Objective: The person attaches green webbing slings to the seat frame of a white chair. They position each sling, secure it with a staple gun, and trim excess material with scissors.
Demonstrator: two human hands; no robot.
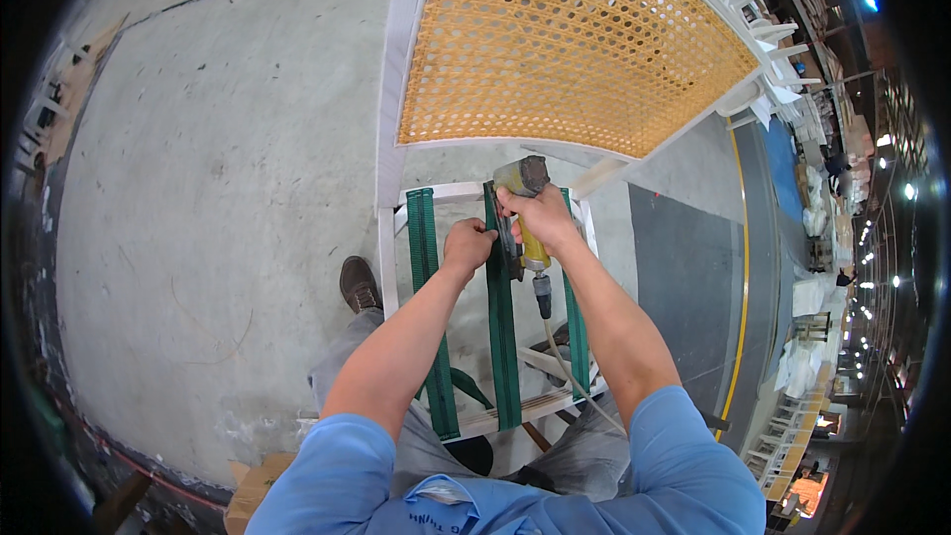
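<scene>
A yellow pneumatic staple gun [533, 250] with a worn dark head is gripped in my right hand [548, 215]. Its nose end is by the far part of the middle green webbing strap [503, 337]. My left hand [469, 244] is closed with fingertips pinching the left edge of that strap. The straps run front to back across the seat opening of a whitish chair frame [388, 272]. Another green strap [424, 238] lies left of it, and a third green strap [576, 337] lies right, partly hidden by my right arm. The chair's woven cane back [555, 50] rises beyond.
A pale air hose [565, 367] trails from the gun toward me, past my right forearm. My brown shoe [359, 284] stands left of the frame on the concrete floor [228, 159]. A cardboard box [253, 490] sits near left. Stacked white chair parts [768, 50] line the far right.
</scene>
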